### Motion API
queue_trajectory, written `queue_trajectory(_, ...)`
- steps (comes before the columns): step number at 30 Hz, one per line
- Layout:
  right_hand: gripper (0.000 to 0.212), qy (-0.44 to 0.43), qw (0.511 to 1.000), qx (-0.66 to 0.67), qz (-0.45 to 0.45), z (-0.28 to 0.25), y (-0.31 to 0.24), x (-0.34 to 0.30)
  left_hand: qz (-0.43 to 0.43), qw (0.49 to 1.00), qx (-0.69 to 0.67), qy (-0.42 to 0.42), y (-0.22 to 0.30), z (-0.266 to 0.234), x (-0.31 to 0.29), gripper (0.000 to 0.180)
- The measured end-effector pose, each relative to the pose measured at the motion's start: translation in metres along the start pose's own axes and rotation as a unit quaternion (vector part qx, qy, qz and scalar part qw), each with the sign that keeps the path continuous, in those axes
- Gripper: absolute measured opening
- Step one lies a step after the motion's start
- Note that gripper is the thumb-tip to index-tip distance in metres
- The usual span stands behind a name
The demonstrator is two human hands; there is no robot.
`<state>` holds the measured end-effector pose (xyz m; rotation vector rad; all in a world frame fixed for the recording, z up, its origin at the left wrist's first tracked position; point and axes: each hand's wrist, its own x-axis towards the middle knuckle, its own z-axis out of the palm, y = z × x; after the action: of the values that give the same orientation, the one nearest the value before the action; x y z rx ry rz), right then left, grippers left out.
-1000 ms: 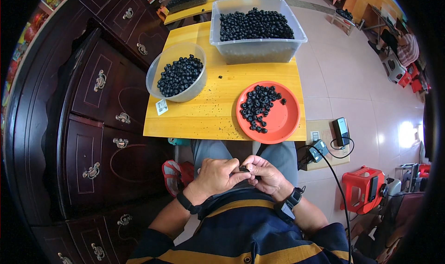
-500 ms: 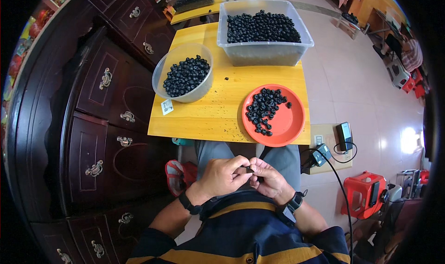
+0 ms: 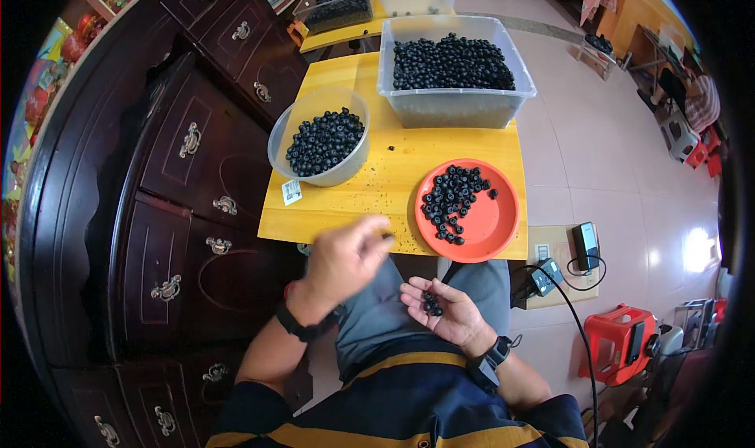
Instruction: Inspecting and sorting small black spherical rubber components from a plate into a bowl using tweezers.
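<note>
From the head camera I see small round black beads (image 3: pixel 430 303), dark and matte, several of them bunched in the palm of my right hand (image 3: pixel 440 313). That hand lies palm up over the lap, fingers loosely spread and slightly cupped, so the beads rest on it rather than being pinched.

My left hand (image 3: pixel 346 258) is raised near the front edge of the yellow wooden table (image 3: pixel 377 189), back of the hand toward the camera, fingers drawn together at the tips. I cannot tell whether anything sits between those fingertips. It is apart from the beads in the right palm, up and to their left.

Just beyond the left hand's fingertips, to the right, sits the round orange plastic plate (image 3: pixel 480 220) with a loose scatter of the same black beads, mostly in its upper left part. Further left on the table stands a clear round plastic bowl (image 3: pixel 318 145) filled with black beads, and behind the plate a clear rectangular plastic tub (image 3: pixel 456 102) heaped with more. Dark crumbs speckle the tabletop between them.

A dark brown wooden cabinet (image 3: pixel 181 173) with metal drawer pulls stands against the table's left side. Each wrist has a black band.
</note>
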<state>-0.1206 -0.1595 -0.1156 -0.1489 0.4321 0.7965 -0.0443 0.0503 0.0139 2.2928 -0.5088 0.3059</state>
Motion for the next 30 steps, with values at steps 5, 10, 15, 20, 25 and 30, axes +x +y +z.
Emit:
queue_trajectory(5,0.04,-0.037,0.999,0.008,0.006,-0.021,0.003,0.003,-0.04,0.97,0.001,-0.239,-0.003,0.051,-0.059,0.026)
queue_trajectory(10,0.041,0.013,0.999,-0.047,-0.001,-0.003,0.006,0.0,-0.031,0.965,0.063,-0.252,-0.001,0.073,-0.078,0.025)
queue_trajectory(15,0.041,-0.007,0.999,-0.054,-0.003,-0.006,0.007,0.0,-0.003,0.966,0.08,-0.246,-0.005,0.078,-0.082,0.023)
queue_trajectory(20,0.036,-0.024,0.996,-0.079,-0.038,-0.012,0.006,-0.001,-0.056,0.976,0.008,-0.211,0.003,0.07,-0.071,0.022)
queue_trajectory(25,0.022,0.018,0.99,-0.133,-0.035,-0.005,0.002,-0.006,-0.054,0.98,0.003,-0.191,0.002,0.063,-0.064,0.02)
queue_trajectory(30,0.016,0.013,0.991,-0.129,-0.042,-0.015,0.003,-0.004,-0.072,0.981,-0.068,-0.168,0.0,0.062,-0.064,0.021)
